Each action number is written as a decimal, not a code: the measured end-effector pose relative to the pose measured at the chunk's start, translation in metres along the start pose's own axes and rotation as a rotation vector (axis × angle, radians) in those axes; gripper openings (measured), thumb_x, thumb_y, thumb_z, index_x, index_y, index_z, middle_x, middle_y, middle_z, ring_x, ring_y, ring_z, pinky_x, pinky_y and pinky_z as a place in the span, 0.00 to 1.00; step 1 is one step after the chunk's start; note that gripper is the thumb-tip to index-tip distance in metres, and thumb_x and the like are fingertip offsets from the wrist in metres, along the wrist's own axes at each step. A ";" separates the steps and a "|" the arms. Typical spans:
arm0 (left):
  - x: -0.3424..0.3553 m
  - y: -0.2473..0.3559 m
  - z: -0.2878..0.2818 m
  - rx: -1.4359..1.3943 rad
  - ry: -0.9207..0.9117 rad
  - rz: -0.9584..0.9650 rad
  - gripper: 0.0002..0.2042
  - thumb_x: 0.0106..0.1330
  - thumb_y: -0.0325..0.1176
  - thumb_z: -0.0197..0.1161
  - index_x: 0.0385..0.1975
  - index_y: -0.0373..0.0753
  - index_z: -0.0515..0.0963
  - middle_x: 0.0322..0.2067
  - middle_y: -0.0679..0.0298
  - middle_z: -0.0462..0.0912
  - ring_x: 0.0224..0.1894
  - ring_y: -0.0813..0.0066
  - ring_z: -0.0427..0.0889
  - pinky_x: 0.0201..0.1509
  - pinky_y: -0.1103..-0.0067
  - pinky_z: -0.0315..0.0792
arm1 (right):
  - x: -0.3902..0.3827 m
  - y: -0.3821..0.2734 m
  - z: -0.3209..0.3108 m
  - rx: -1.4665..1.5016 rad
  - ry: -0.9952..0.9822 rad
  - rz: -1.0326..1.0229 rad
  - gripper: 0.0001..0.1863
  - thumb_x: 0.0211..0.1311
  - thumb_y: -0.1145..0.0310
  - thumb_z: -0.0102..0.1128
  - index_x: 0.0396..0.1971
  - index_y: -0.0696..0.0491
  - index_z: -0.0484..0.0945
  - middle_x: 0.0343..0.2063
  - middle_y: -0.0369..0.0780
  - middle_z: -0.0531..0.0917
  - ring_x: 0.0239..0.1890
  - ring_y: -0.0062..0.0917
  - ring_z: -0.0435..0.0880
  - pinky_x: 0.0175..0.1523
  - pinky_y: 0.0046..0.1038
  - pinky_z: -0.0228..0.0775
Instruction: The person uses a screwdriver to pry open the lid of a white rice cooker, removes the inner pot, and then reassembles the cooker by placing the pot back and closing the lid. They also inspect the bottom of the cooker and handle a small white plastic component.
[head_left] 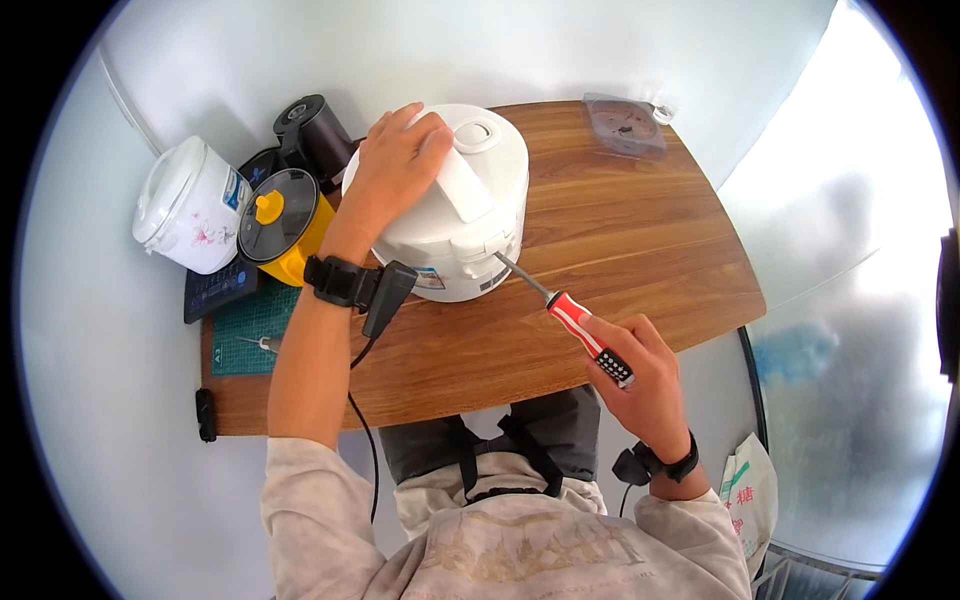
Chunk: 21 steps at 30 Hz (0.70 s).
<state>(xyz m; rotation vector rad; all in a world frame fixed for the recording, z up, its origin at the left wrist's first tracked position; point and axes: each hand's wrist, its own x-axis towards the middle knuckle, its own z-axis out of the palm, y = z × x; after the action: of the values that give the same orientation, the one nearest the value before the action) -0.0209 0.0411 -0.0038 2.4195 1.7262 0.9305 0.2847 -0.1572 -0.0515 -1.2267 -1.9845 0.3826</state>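
Observation:
A white rice cooker (pixel 420 243) stands on the wooden table in front of me. My left hand (pixel 398 165) lies over its lid, fingers curled round the upper end of the white carrying handle (pixel 462 187). Closed round a screwdriver (pixel 572 315) with a red, white and black grip is my right hand (pixel 640 372). The metal shaft points up and left, and its tip meets the cooker's front near the latch (pixel 484 250). Whether the tip sits in a gap there I cannot tell.
Left of the cooker stand a smaller white rice cooker (pixel 190 205), a yellow pot (pixel 300 240) with a dark lid and a black kettle (pixel 318 135). A green cutting mat (pixel 235 335) carries a small tool. A clear plastic tray (pixel 625 125) holds small dark parts at the back right.

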 end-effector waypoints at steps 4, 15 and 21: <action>0.004 -0.007 0.008 0.007 0.032 0.009 0.20 0.77 0.47 0.47 0.50 0.39 0.81 0.63 0.45 0.76 0.72 0.48 0.64 0.76 0.61 0.55 | 0.005 -0.001 0.004 0.723 -0.054 0.501 0.21 0.66 0.72 0.66 0.59 0.55 0.79 0.41 0.39 0.85 0.35 0.26 0.84 0.33 0.26 0.79; 0.009 -0.012 0.017 0.065 0.061 0.033 0.18 0.75 0.45 0.48 0.47 0.40 0.81 0.58 0.52 0.81 0.70 0.48 0.67 0.75 0.60 0.57 | 0.020 0.027 0.003 1.300 -0.211 0.800 0.23 0.76 0.59 0.51 0.62 0.58 0.77 0.40 0.39 0.87 0.32 0.21 0.85 0.25 0.21 0.72; 0.006 -0.008 0.021 0.066 0.140 0.055 0.19 0.76 0.45 0.48 0.47 0.39 0.81 0.60 0.48 0.79 0.70 0.47 0.67 0.74 0.59 0.58 | 0.018 0.006 0.011 0.209 0.062 0.196 0.17 0.66 0.69 0.65 0.54 0.52 0.84 0.36 0.37 0.87 0.27 0.25 0.82 0.31 0.25 0.74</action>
<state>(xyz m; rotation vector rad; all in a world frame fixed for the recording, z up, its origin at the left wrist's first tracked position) -0.0164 0.0557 -0.0209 2.5106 1.7692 1.0914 0.2755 -0.1372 -0.0546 -1.2848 -1.7292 0.6251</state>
